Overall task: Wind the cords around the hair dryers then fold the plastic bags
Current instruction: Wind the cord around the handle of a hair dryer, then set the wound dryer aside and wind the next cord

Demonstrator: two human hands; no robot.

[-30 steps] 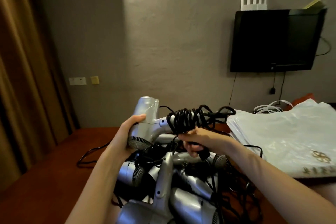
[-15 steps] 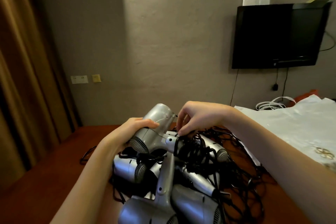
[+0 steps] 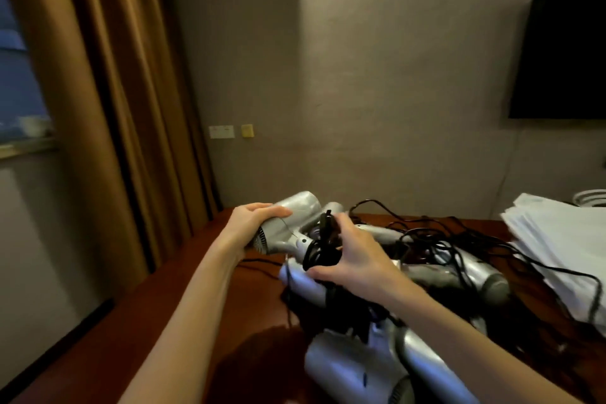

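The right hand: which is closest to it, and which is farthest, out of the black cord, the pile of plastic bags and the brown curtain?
1. The black cord: wound on the hair dryer's handle, right at the right hand, which grips it.
2. The pile of plastic bags: off to the right, on the table.
3. The brown curtain: far left, by the window.

Both bare forearms reach forward from the lower edge of the view. The left hand (image 3: 251, 229) curls its fingers over the rounded barrel of a silver plastic hair dryer (image 3: 288, 226), thumb on top. Just right of that dryer, the right hand (image 3: 355, 257) is cupped round the black cord bundle (image 3: 319, 251) at its handle, fingers spread.
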